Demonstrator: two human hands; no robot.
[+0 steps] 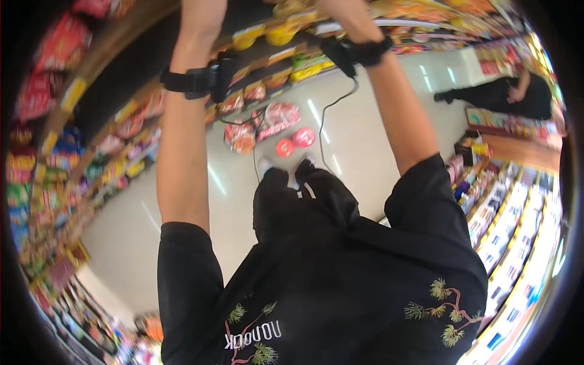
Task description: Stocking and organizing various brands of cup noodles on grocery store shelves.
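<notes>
Both arms reach forward over the shelf, and only the heel of each hand shows at the top edge. Fingers of my left hand [201, 16] lie out of view, above a wrist strap with a black device [221, 77]. My right hand [342, 11] is also cut off; a black strap [372, 51] with a device and a dangling cable [325, 118] sits at that wrist. What either hand holds is hidden. Nearest to them are a dark shelf gap and yellow round packages [280, 35] above a row of price labels.
Pink-and-red packages [278, 121] and two round red containers [285, 148] lie on the floor before my shoes [265, 164]. Shelves of packaged goods [123, 169] curve along the left. A person in black [511, 93] stands at the right, near a display shelf [506, 223].
</notes>
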